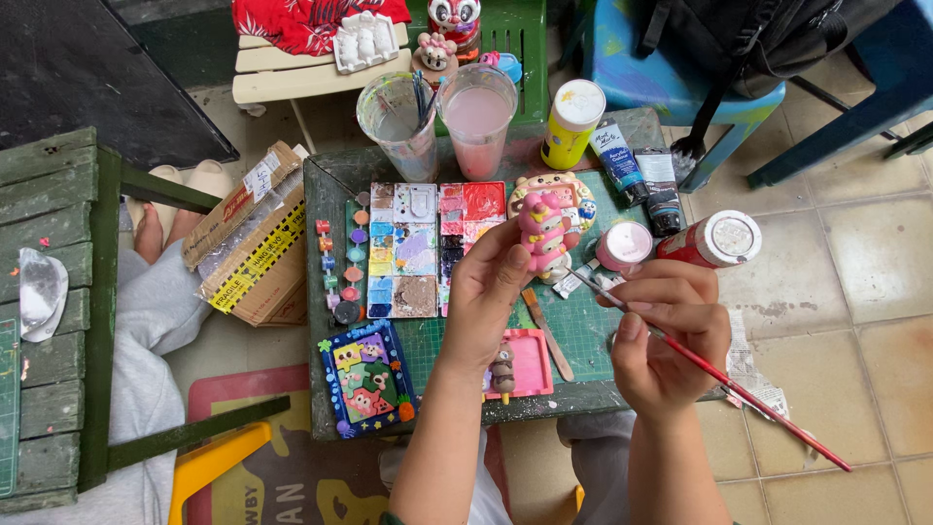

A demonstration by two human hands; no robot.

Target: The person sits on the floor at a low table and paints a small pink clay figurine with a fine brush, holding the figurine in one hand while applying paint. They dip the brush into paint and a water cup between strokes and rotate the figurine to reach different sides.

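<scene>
Gripping a red-handled brush (pixel 724 381), the right hand (pixel 666 335) has its fingers curled tight round the shaft; the handle runs down and right, and the bristle tip (pixel 575 276) lies just beside the figurine's base. The left hand (pixel 489 292) pinches a pink figurine (pixel 544 233) between thumb and fingertips, holding it upright above the green table (pixel 583 335). Part of the figurine's lower side is hidden by the fingers. Under the left wrist a pink tray (pixel 530 362) is partly covered. Left of it lies a blue plaque (pixel 367 377). Beyond sits the paint palette (pixel 418 248), then two plastic cups (pixel 442 122); one holds pink water. A red bottle (pixel 708 243) lies on its side at the right. Farther figures at the top edge are cut off.
</scene>
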